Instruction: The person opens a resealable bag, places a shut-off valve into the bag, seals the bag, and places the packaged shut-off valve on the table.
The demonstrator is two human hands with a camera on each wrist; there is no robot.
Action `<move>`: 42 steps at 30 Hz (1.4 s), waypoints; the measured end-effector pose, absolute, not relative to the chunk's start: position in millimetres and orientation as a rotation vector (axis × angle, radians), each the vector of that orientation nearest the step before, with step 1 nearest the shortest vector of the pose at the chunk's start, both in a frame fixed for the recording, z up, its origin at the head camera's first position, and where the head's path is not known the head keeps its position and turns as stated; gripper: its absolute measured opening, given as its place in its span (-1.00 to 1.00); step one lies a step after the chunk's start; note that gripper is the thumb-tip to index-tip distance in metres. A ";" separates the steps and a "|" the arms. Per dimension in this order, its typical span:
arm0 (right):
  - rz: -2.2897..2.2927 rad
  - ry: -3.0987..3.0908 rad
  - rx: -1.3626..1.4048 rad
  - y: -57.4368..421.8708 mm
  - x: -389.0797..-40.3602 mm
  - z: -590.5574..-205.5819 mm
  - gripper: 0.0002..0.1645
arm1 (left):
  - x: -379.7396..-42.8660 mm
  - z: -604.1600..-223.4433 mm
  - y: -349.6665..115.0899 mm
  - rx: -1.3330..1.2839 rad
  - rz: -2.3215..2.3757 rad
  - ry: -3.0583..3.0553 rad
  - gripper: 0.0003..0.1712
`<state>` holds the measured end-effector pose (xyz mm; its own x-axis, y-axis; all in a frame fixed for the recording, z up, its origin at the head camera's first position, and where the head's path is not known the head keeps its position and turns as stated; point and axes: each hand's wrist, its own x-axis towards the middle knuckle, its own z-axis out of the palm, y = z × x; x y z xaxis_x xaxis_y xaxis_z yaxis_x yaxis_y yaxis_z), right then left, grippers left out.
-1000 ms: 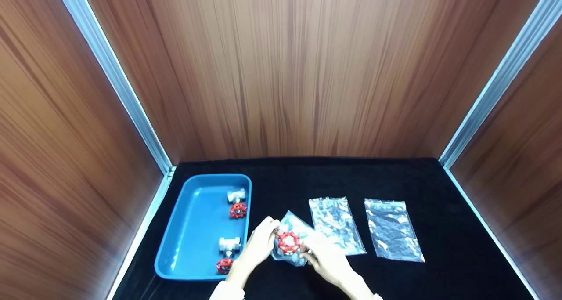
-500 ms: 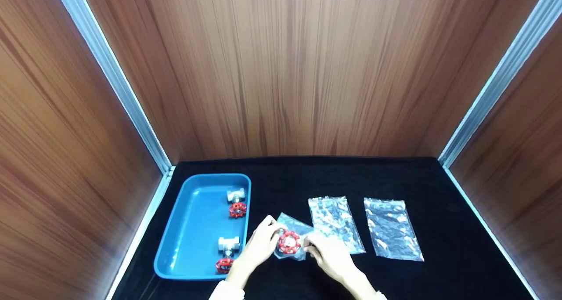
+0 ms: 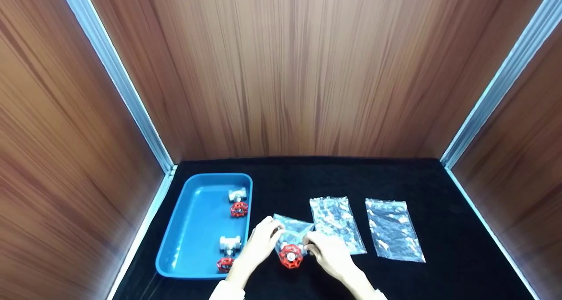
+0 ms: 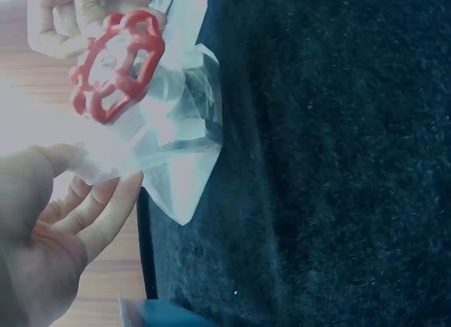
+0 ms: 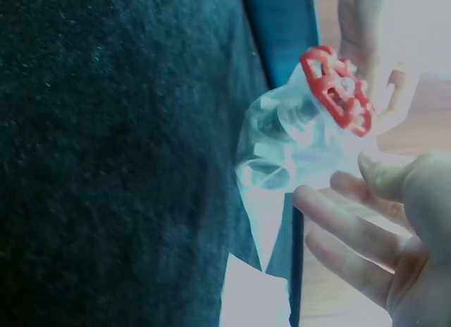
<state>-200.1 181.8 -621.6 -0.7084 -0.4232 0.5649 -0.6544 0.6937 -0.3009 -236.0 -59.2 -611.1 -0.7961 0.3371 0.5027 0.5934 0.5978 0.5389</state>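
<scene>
A clear plastic bag (image 3: 293, 225) hangs between the hands, with the metal body of a gate valve (image 5: 296, 119) inside it. The valve's red handwheel (image 3: 290, 256) sits at the bag's mouth and faces the person. On the left, my left hand (image 3: 262, 239) pinches one edge of the bag between thumb and fingers, as the left wrist view shows around the bag's side (image 4: 106, 158). Opposite it, my right hand (image 3: 328, 252) has thumb and fingers at the other edge, pinching the plastic beside the handwheel.
A blue tray (image 3: 193, 229) stands at left, holding two more valves, one far (image 3: 238, 202) and one near (image 3: 228, 247). To the right, two flat clear bags (image 3: 336, 221) lie on the black cloth (image 3: 448, 229). Wooden panels (image 3: 281, 71) rise behind and at both sides.
The red handwheel has tipped and shifted toward the person, lower in the head view. More of the bag shows beyond it. The right hand has moved slightly right; the left stays nearly in place.
</scene>
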 end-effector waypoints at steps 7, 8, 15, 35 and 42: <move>0.950 -2.477 0.930 190.3 -201.1 -611.1 -0.79 | -232.9 -596.3 -60.7 -0.788 -1.101 -2.455 -0.95; 1.007 -2.478 0.940 191.4 -201.8 -609.6 -0.80 | -232.8 -594.2 -60.8 -0.794 -1.102 -2.457 -0.95; 1.159 -2.494 0.993 197.1 -205.9 -605.8 -0.83 | -232.3 -589.1 -60.7 -0.821 -1.130 -2.576 -0.93; 1.125 -2.633 0.833 195.5 -206.9 -614.9 -0.90 | -202.8 -604.9 -56.5 -0.568 -1.988 -2.890 -0.51; 1.201 -2.498 0.986 195.8 -206.7 -619.0 -0.93 | -204.1 -605.3 -50.7 -0.495 -2.173 -2.724 -0.61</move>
